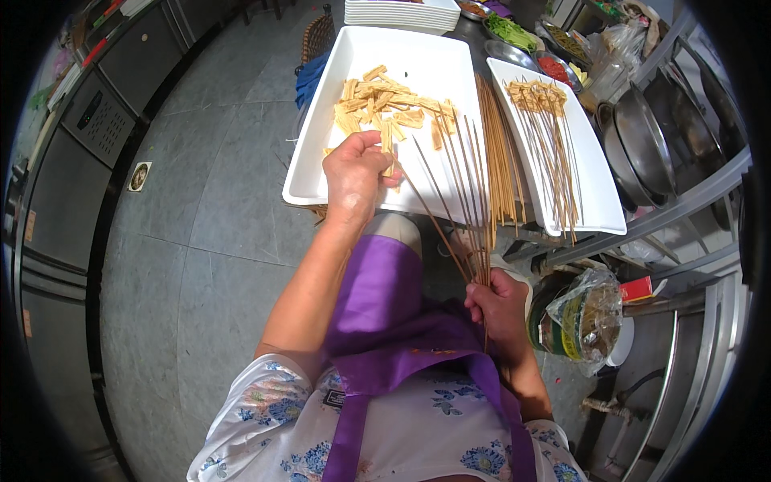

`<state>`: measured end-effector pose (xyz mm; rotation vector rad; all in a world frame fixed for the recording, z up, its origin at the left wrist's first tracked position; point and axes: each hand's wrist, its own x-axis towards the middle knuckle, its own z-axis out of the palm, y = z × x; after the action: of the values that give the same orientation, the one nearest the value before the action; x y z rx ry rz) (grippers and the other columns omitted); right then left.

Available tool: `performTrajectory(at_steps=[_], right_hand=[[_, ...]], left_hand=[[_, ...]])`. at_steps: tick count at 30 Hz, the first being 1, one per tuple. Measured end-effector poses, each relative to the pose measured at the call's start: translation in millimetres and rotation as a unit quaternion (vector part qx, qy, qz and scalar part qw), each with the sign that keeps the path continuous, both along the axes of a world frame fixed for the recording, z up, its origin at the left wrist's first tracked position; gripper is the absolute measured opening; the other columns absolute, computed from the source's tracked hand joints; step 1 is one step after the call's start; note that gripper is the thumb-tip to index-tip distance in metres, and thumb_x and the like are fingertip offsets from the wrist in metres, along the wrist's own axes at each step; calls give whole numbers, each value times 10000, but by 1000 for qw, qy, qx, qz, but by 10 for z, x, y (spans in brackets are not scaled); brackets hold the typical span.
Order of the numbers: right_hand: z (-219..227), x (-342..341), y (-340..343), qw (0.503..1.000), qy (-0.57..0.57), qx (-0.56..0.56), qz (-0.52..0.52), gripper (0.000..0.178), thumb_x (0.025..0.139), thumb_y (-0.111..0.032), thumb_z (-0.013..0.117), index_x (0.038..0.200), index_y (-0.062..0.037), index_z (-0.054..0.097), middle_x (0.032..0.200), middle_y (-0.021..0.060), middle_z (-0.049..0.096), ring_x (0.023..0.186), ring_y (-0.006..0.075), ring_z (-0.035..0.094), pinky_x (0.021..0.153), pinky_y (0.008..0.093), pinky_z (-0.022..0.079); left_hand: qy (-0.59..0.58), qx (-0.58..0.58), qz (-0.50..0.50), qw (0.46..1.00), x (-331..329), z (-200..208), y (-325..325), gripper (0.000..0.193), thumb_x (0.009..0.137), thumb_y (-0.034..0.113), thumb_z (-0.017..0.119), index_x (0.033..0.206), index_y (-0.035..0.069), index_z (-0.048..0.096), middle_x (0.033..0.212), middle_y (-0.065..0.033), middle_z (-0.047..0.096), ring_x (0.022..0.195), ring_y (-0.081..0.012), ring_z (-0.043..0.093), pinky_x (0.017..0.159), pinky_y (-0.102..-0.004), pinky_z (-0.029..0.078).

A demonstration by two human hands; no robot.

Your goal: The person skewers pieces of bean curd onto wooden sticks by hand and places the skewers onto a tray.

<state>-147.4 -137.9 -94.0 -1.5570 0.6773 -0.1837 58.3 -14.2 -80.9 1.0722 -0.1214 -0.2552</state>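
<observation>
My left hand point(353, 178) pinches a strip of tofu skin point(387, 143) over the near part of a large white tray point(430, 60). Inside that tray lies a loose pile of pale yellow tofu skin pieces point(376, 98). Low on the right, my right hand point(499, 307) is closed round the lower ends of several bamboo skewers point(472, 217), which fan upward over the tray's edge. One skewer's tip reaches close to the strip in my left fingers; whether it pierces it I cannot tell. Other tips overlap tofu skin pieces near the tray's right side.
Bare skewers point(502, 173) lie between the large tray and a narrower white tray point(601, 210) holding filled skewers point(550, 140). Stacked white trays point(401, 16) and bowls of greens point(512, 34) stand behind. Metal basins point(642, 136) lean on a rack at right; a plastic-covered bucket point(574, 321) sits below.
</observation>
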Motion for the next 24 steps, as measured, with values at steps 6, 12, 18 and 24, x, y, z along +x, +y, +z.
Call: performTrajectory(at_steps=[6,12,18,24], right_hand=[[42,-2,21,1000,19,-15,7,80,719,-46,582,693,24,554,541,55,544,402,65,458,370,197,359],[53,-10,17,997,45,-60,9,83,723,-54,582,697,19,553,547,53,551,412,70,466,376,207,371],[125,56,48,997,21,-72,8,94,722,-60,584,680,12,540,547,53,553,419,73,478,381,216,376],[212,-45,-52,985,-12,-173,-14,34,726,5,562,697,14,546,533,17,510,430,47,450,399,181,354]], left_hand=[[-245,204,136,938,-30,-174,-4,154,708,-49,487,825,-34,586,723,-140,601,598,-217,591,545,-296,468],[-413,311,210,830,-64,-184,-4,174,705,-27,477,835,-16,591,697,-132,589,614,-196,561,578,-273,454],[-359,322,140,865,-172,-259,-73,169,706,-17,483,837,-19,590,650,-78,582,594,-109,539,552,-245,439],[-304,268,150,902,102,-91,45,165,721,-10,496,855,-47,585,668,-52,586,582,-76,520,535,-219,432]])
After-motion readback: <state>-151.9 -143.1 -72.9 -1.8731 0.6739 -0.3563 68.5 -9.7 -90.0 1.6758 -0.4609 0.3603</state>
